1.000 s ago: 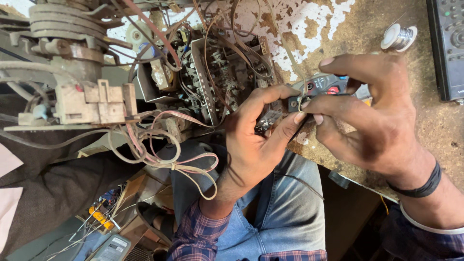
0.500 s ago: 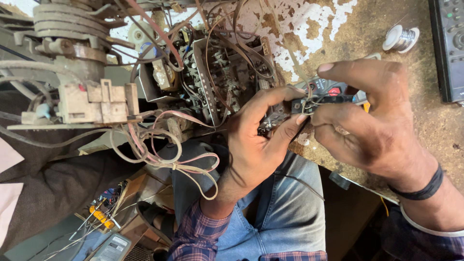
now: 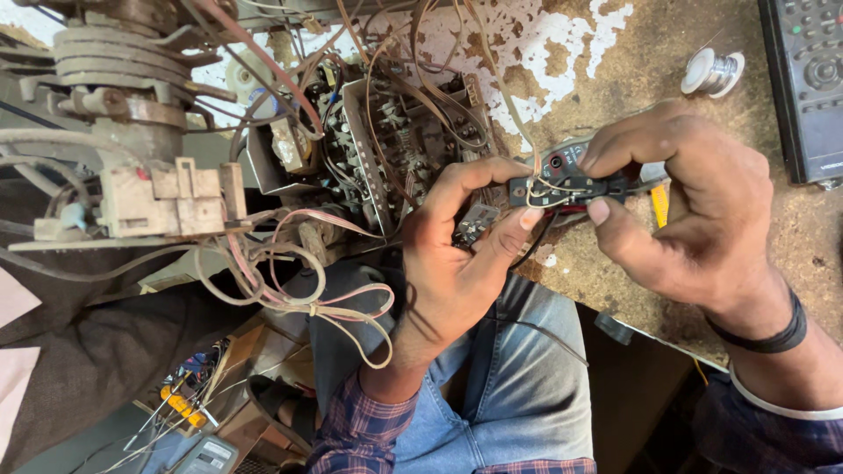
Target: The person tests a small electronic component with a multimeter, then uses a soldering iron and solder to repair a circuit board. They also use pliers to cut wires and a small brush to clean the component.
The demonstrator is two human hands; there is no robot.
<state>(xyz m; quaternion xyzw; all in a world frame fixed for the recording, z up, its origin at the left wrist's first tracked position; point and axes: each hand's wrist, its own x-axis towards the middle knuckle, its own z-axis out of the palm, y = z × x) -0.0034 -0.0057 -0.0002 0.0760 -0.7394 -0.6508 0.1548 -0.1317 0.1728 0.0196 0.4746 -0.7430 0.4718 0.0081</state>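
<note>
Across the upper left and centre of the frame sprawls a gutted grey electronics chassis (image 3: 158, 189), its dusty circuit board (image 3: 395, 145) tipped on edge so the component side faces the person — a pose that leaves the parts and the tangle of brown and pink wires (image 3: 290, 281) open to reach. It seems to lean against the worn brown table (image 3: 667, 35), whose white paint has flaked away in patches at the top centre.

Below, the person's blue-jeaned lap (image 3: 518, 386) fills the lower middle, so the work is held just over the table edge, close to the body.

The left hand (image 3: 457, 263) rises from the lower centre, its fingers curled and closed on the near end of a small black wired component strip (image 3: 562, 189), the thumb pressing from below. The right hand (image 3: 694, 211), with a black band at the wrist, comes in from the right and pinches the strip's other end between thumb and forefinger — the two grips seemingly steady it where thin pale leads cross it. The strip sits at centre right, just above the table edge.

A black remote control (image 3: 808, 79) lies at the upper right edge, and a small silver solder spool (image 3: 713, 72) rests just left of it, both apart from the hands.
</note>
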